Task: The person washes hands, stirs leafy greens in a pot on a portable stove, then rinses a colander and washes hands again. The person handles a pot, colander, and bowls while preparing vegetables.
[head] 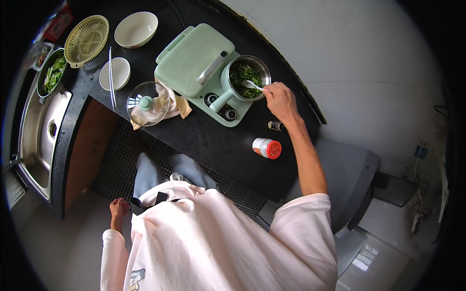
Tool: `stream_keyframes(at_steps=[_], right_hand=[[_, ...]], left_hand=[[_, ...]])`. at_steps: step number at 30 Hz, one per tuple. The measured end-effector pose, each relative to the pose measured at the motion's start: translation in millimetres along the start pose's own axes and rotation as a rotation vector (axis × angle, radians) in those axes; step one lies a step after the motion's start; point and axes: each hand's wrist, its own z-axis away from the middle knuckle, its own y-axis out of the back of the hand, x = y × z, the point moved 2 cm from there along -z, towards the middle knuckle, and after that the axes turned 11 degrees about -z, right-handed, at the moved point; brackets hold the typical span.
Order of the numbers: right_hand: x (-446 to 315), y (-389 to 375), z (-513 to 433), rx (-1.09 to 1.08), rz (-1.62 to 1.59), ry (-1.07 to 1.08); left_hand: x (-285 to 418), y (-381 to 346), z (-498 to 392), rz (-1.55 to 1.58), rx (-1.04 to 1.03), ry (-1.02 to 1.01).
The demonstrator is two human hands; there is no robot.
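My right hand [282, 100] grips the handle of a white spoon [256, 86], its bowl among chopped green vegetables [251, 74] in a small pot [267, 65]. The pot is steel inside and pale green outside; its green handle [221, 102] points toward the lower left. It sits on the right part of a green electric cooker [194, 54], beside the closed lid. My left hand [119, 208] hangs low at my left side, fingers slightly curled, near a black strap; whether it touches anything is unclear. A glass lid [160, 116] with a green knob rests on a cloth [178, 105], left of the cooker.
Right of the cooker's front lie a red-capped jar [263, 147] and a small dark bottle [276, 126]. At left are a white bowl [136, 29], a smaller bowl [123, 71] with chopsticks [111, 74] across it, a yellow colander [87, 38], a container of greens [54, 74] and a steel sink [40, 134].
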Motion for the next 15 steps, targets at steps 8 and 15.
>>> stream_keyframes(at_steps=[8,15], right_hand=[[5.8,34.6,-26.7,-0.372,0.153,0.245],[4.0,26.0,-53.1,-0.378,0.047,0.143]], left_hand=[[-6.1,-14.6,18.6,-0.026,0.012,0.031],[0.5,-11.6,24.7,-0.04,0.033,0.018]])
